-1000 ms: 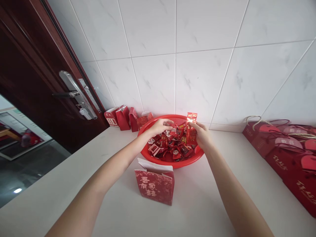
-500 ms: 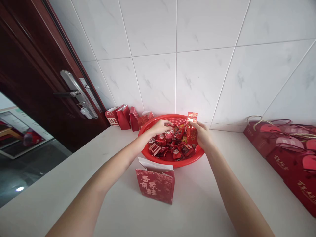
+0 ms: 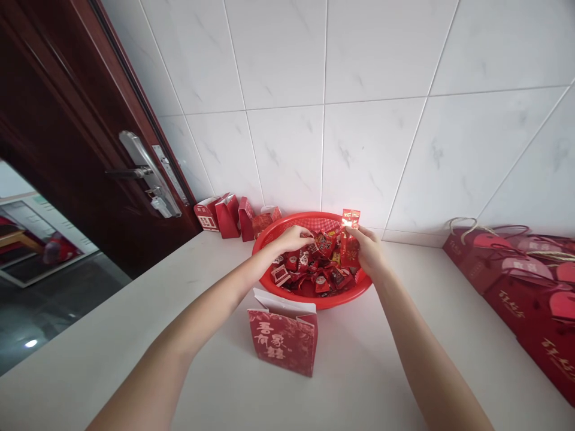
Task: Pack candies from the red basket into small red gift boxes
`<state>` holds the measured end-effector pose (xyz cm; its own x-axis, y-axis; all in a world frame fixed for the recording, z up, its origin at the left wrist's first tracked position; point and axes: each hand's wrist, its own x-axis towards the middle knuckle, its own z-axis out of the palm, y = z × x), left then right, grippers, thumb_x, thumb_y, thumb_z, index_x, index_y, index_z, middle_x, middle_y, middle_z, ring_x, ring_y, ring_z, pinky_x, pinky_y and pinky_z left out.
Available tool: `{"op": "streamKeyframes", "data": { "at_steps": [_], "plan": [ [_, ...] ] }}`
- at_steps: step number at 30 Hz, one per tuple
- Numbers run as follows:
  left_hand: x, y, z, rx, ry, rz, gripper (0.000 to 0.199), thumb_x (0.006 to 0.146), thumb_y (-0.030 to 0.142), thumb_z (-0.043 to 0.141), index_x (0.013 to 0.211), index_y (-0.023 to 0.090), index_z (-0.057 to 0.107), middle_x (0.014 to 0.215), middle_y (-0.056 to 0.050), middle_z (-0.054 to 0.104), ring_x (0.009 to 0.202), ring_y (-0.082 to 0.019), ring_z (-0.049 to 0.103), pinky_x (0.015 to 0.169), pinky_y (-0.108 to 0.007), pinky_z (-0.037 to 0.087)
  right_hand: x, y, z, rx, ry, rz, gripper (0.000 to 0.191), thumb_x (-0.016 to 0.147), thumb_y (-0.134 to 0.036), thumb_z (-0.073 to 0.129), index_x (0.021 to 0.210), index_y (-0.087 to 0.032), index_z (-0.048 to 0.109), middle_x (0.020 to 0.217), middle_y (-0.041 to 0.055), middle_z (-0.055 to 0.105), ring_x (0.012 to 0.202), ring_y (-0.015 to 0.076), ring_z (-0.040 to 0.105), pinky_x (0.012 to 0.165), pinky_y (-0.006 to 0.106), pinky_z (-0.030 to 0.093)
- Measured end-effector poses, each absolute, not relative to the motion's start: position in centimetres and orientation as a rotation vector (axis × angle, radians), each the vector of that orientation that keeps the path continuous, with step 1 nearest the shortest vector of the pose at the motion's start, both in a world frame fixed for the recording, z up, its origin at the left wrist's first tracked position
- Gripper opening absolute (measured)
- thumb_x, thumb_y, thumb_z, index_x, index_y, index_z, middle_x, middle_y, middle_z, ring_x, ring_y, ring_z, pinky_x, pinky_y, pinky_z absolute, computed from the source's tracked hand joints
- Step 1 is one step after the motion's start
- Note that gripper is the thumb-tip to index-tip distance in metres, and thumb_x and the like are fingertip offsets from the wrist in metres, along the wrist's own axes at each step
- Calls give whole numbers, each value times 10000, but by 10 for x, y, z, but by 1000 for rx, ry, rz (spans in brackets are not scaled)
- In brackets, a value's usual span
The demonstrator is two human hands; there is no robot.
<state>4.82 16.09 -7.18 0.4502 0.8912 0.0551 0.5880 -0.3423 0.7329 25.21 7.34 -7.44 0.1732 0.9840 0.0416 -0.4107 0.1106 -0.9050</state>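
My right hand (image 3: pixel 369 250) pinches a long, flat red packet (image 3: pixel 349 246) with a shiny spot near its top, held upright over the right side of a red plastic basket (image 3: pixel 314 301). Wrapped candies (image 3: pixel 321 281), mostly red, some with white or yellow marks, lie in the basket. Over its left half, my left hand (image 3: pixel 294 238) reaches down with curled fingers among the candies; what lies between the fingertips is hidden. In front of the basket an open-topped red paper box (image 3: pixel 283 344) with pale lettering stands upright on the white table (image 3: pixel 359 371).
Several small red boxes (image 3: pixel 227 215) stand along the tiled wall (image 3: pixel 287 155) at the back left. On the right is a row of red gift bags (image 3: pixel 507 293) with rope handles. A dark red door (image 3: pixel 76 120) with a metal handle stands at the left.
My left hand has dipped slightly and its fingers have curled closer together; the candies beneath have shifted. My right hand still holds the red packet in nearly the same place. The view has tilted slightly.
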Motion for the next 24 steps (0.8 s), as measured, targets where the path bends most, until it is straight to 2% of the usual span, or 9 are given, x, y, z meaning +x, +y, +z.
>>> {"op": "streamKeyframes", "data": {
  "at_steps": [2, 5, 7, 10, 13, 15, 18, 22, 24],
  "plan": [
    [48, 159, -72, 2058, 1248, 607, 280, 769, 456, 754, 705, 187, 713, 672, -11, 672, 607, -156, 556, 607, -287, 410, 252, 73, -75, -909, -804, 1217, 288, 548, -397, 874, 694, -231, 689, 606, 3, 712, 489, 194, 634, 448, 307, 522],
    [46, 158, -73, 2081, 1291, 550, 465, 803, 576, 712, 552, 195, 618, 476, 30, 452, 453, -113, 379, 510, -298, 280, 252, 73, -75, -914, -790, 1225, 280, 554, -389, 871, 711, -231, 702, 616, 8, 719, 494, 197, 640, 448, 307, 521],
    [45, 158, -75, 2142, 1301, 516, 456, 810, 543, 715, 534, 195, 611, 465, 31, 442, 453, -114, 384, 511, -299, 282, 252, 74, -75, -910, -784, 1222, 279, 558, -392, 869, 709, -231, 697, 614, 6, 716, 504, 202, 648, 453, 307, 520],
    [45, 160, -75, 2235, 1280, 516, 216, 777, 338, 741, 634, 186, 686, 606, -6, 633, 578, -153, 545, 580, -286, 389, 251, 74, -75, -902, -783, 1207, 286, 555, -402, 870, 692, -230, 687, 607, 9, 715, 527, 215, 667, 452, 302, 510],
    [49, 156, -73, 2310, 1226, 546, 41, 753, 202, 722, 776, 183, 750, 854, -48, 749, 803, -203, 661, 742, -293, 480, 250, 74, -76, -896, -777, 1190, 296, 547, -418, 872, 689, -223, 700, 619, 28, 730, 554, 237, 694, 463, 311, 521],
    [55, 150, -72, 2394, 1124, 533, 98, 768, 189, 722, 848, 194, 778, 982, -61, 756, 930, -219, 677, 857, -298, 492, 250, 75, -75, -890, -762, 1170, 300, 543, -422, 871, 693, -218, 711, 624, 36, 735, 571, 244, 707, 485, 318, 537],
    [65, 135, -74, 2597, 830, 323, 213, 808, 314, 765, 996, 220, 800, 1103, -79, 731, 997, -238, 681, 923, -314, 493, 249, 75, -74, -882, -717, 1128, 293, 543, -419, 864, 699, -223, 713, 630, 28, 739, 597, 244, 719, 509, 317, 548],
    [75, 122, -80, 2808, 572, -30, 609, 780, 500, 806, 1325, 256, 689, 1248, -109, 689, 1146, -316, 649, 1005, -377, 471, 249, 74, -73, -889, -656, 1097, 270, 549, -411, 851, 653, -230, 680, 603, 18, 726, 562, 235, 703, 488, 314, 535],
    [77, 123, -83, 2884, 621, -132, 659, 806, 522, 772, 1390, 246, 642, 1293, -130, 668, 1183, -336, 629, 1034, -400, 449, 250, 74, -72, -892, -638, 1092, 256, 553, -393, 846, 641, -226, 673, 596, 18, 720, 552, 231, 700, 483, 309, 530]
  ]
}}
